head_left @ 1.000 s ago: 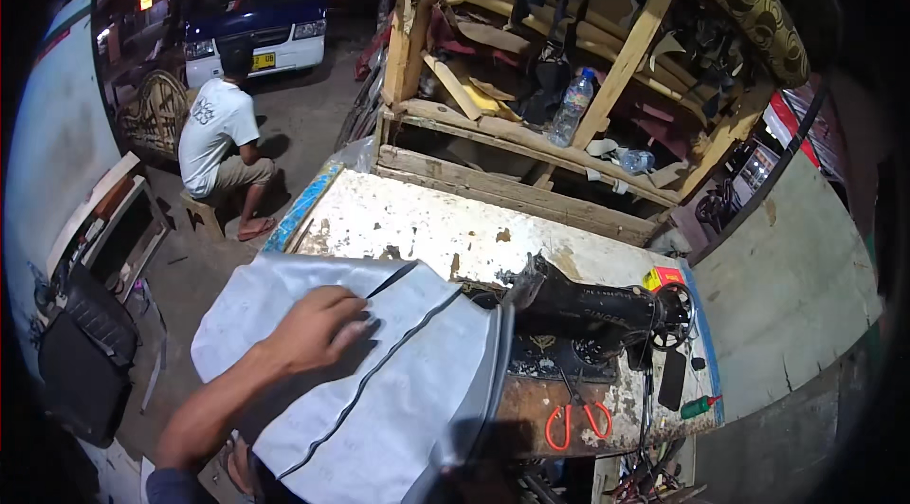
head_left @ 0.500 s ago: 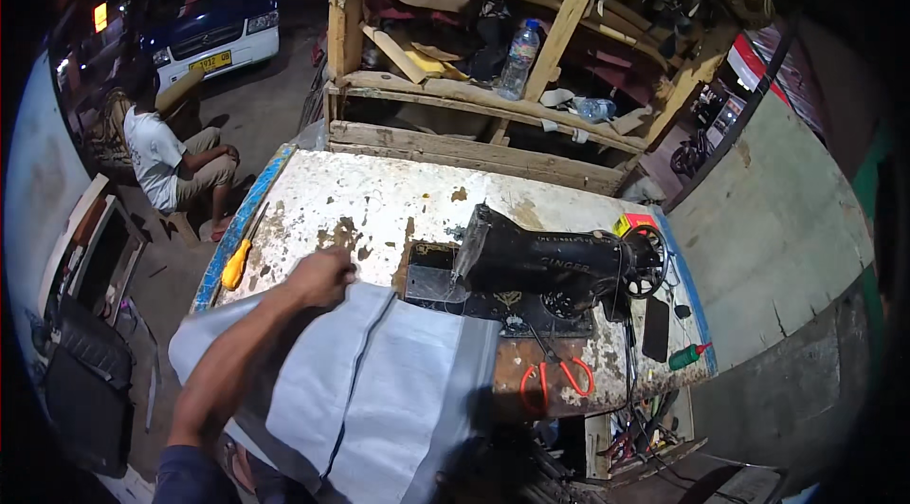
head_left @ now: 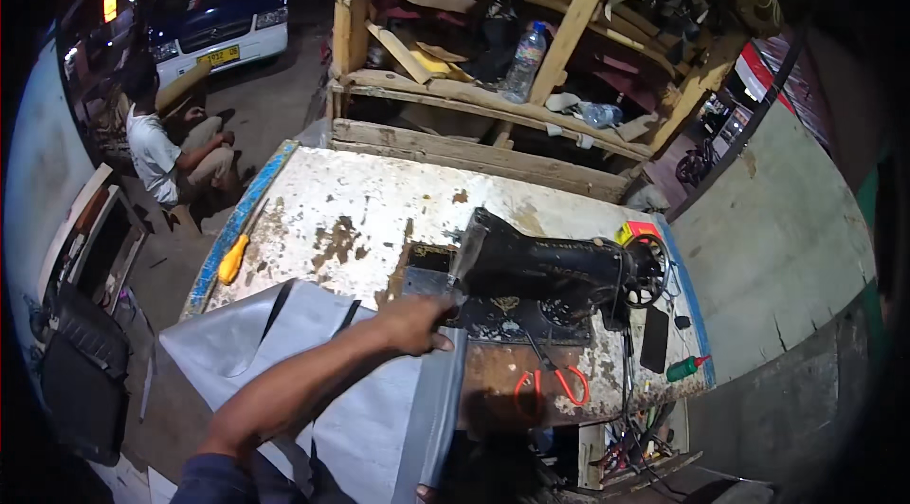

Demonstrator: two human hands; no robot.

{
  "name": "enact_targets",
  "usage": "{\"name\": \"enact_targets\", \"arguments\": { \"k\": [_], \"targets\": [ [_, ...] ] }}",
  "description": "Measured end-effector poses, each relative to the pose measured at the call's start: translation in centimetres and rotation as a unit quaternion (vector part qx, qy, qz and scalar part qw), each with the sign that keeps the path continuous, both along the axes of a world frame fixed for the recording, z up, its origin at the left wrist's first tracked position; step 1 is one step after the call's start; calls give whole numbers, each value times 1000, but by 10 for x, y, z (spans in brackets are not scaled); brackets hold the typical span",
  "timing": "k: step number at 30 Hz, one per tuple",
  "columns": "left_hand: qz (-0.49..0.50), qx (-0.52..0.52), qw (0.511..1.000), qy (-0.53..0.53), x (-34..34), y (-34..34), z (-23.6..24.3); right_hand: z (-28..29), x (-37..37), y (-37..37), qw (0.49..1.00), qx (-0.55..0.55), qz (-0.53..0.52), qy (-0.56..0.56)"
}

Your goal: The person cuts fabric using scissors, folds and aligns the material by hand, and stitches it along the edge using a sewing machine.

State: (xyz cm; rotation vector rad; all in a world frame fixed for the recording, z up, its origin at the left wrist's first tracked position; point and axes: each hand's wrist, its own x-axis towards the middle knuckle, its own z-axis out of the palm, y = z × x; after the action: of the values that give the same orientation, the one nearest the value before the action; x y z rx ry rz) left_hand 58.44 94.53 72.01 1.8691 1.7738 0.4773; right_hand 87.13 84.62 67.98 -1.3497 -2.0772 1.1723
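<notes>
A silver-grey vinyl-like sheet (head_left: 370, 409) with dark strips across it hangs over the near edge of the table. My left hand (head_left: 413, 325) is at the sheet's far right corner, fingers closed on it, with the thumb toward the right. Just beyond those fingers stands the needle end of a black sewing machine (head_left: 559, 262). Of my right hand (head_left: 426, 494) only a fingertip shows at the bottom edge, by the sheet's near right end; its other fingers are out of view. Scissors (head_left: 552, 388) with orange-red handles lie right of the sheet.
A yellow-handled screwdriver (head_left: 233, 259) lies on the left of the worn white table (head_left: 370, 182). At the right are a dark flat phone-like object (head_left: 654, 338) and a green bottle (head_left: 684, 368). Behind stands a wooden shelf (head_left: 436, 91) with scraps and bottles. Someone (head_left: 156, 148) sits at left.
My left hand has moved right, from the sheet's far left part to its right corner beside the machine. The sheet has shifted left and its far left part has folded.
</notes>
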Motion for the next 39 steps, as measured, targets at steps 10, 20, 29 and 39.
{"name": "enact_targets", "arguments": {
  "k": [10,20,29,39],
  "targets": [
    [-124,-9,991,51,-14,9,75,3,9,5,1000,9,-26,-8],
    [-185,39,981,-45,10,-3,59,5,11,7,999,22,-35,-26],
    [-140,-2,986,-93,-19,22,25,13,29,7,997,57,-35,-49],
    [-30,122,992,-1,-17,2,18,71,25,133,894,390,44,-216]
  ]
}}
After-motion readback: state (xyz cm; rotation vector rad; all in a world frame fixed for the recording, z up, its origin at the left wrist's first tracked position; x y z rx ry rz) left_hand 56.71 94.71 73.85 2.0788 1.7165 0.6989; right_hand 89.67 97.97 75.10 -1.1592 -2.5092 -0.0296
